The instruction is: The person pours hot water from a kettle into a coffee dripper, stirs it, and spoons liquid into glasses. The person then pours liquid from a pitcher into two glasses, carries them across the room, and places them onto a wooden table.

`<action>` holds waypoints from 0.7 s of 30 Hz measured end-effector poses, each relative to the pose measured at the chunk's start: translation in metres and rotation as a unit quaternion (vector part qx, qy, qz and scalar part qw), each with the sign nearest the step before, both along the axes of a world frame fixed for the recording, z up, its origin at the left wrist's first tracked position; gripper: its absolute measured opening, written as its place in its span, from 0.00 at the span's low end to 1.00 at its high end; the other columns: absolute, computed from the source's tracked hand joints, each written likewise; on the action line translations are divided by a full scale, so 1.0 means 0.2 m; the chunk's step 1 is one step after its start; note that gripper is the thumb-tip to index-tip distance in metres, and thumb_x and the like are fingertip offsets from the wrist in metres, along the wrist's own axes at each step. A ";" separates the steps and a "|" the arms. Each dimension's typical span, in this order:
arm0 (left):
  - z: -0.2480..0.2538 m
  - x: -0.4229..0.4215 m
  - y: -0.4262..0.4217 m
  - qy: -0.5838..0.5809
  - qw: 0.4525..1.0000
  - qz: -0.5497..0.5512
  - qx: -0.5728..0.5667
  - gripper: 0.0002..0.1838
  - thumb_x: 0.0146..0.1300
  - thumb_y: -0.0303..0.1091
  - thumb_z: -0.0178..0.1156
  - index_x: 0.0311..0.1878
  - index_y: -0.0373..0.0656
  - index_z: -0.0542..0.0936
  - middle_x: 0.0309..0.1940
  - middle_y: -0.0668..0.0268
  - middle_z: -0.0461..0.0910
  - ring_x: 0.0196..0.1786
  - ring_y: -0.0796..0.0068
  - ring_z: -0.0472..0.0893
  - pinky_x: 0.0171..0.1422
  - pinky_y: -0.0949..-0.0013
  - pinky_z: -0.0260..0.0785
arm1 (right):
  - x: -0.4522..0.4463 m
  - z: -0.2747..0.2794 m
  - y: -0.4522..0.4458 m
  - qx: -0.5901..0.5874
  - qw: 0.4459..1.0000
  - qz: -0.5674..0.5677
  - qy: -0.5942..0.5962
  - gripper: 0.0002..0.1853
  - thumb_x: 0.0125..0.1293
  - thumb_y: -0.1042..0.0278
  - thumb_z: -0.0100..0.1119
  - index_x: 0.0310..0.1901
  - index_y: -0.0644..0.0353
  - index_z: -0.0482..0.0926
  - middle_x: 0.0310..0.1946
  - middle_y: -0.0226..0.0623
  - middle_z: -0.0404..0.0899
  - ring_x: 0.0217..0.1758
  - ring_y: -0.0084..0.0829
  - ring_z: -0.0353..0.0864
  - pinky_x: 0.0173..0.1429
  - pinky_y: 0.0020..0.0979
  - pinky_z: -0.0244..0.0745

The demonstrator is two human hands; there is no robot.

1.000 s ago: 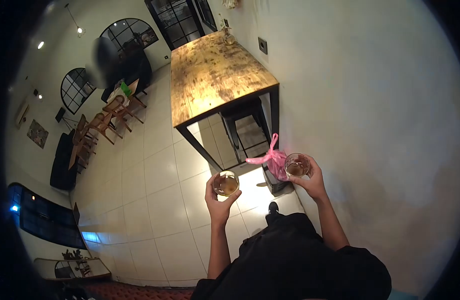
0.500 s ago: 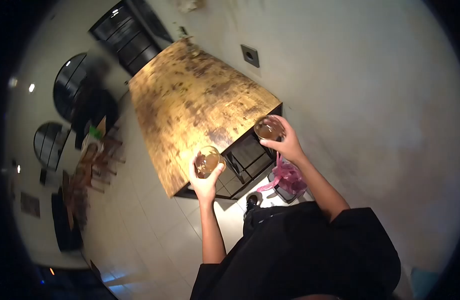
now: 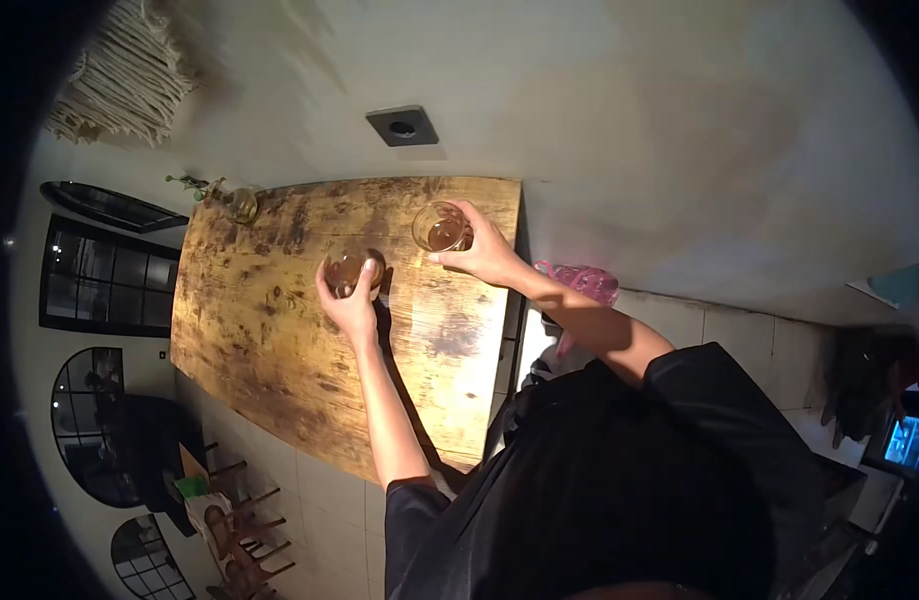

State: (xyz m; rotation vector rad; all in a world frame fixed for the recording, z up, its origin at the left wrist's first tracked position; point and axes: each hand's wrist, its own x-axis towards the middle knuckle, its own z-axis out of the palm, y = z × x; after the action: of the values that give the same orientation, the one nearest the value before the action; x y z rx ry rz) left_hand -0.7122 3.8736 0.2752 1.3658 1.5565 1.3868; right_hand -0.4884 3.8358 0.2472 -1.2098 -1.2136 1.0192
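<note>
Both arms reach out over a brown, dark-mottled wooden table (image 3: 280, 330). My left hand (image 3: 352, 300) is wrapped round a clear glass (image 3: 356, 270) with brownish liquid in it. In my right hand (image 3: 483, 248) is a second glass (image 3: 442, 230), also holding brown liquid, nearer the wall. Fingers partly cover both glasses. Whether either base touches the tabletop I cannot tell. Dark shadows of the left arm and hand fall across the wood.
A glass vase (image 3: 242, 205) with a sprig stands at the table's far end by the wall. A socket (image 3: 403, 126) is on the wall. Beyond the table's right edge lies a pink plastic bag (image 3: 585, 283). Wooden chairs (image 3: 245, 560) are at lower left.
The view has turned and come closer to the table. Both hands, still holding the glasses, have moved from in front of the table to above its surface.
</note>
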 end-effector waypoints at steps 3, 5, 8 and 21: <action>-0.03 -0.03 0.14 -0.026 0.999 -0.045 0.001 0.42 0.55 0.37 0.78 0.69 0.37 0.67 0.65 0.50 0.68 0.67 0.57 0.72 0.67 0.56 0.73 | -0.06 -0.02 0.04 0.031 0.998 -0.034 -0.036 0.47 0.51 0.60 0.81 0.70 0.64 0.63 0.63 0.49 0.74 0.67 0.39 0.75 0.72 0.38 0.70; -0.05 -0.04 0.21 -0.010 0.999 -0.048 -0.006 0.42 0.56 0.39 0.77 0.70 0.37 0.66 0.68 0.48 0.66 0.68 0.54 0.71 0.70 0.52 0.72 | -0.08 -0.03 0.06 0.041 0.997 -0.048 -0.054 0.47 0.52 0.60 0.81 0.70 0.63 0.63 0.63 0.50 0.74 0.68 0.40 0.75 0.72 0.38 0.69; -0.07 -0.05 0.31 -0.008 0.998 -0.069 0.001 0.43 0.57 0.41 0.76 0.71 0.38 0.65 0.69 0.48 0.64 0.69 0.52 0.70 0.72 0.49 0.71 | -0.09 0.01 0.08 -0.003 0.997 -0.053 -0.057 0.47 0.52 0.60 0.80 0.70 0.63 0.63 0.64 0.50 0.73 0.69 0.41 0.73 0.73 0.39 0.68; -0.16 -0.06 0.51 -0.002 0.996 -0.074 0.053 0.59 0.51 0.43 0.80 0.78 0.42 0.51 0.75 0.48 0.50 0.76 0.49 0.59 0.79 0.44 0.57 | -0.08 -0.08 0.06 0.018 0.996 -0.058 -0.064 0.53 0.55 0.59 0.78 0.76 0.62 0.51 0.69 0.58 0.64 0.74 0.46 0.67 0.76 0.44 0.64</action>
State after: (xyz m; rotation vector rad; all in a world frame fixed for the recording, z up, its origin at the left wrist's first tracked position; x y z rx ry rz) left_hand -0.7250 3.9746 0.2436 1.5079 1.3662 1.3979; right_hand -0.5052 3.8476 0.2309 -1.3175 -1.2402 0.8406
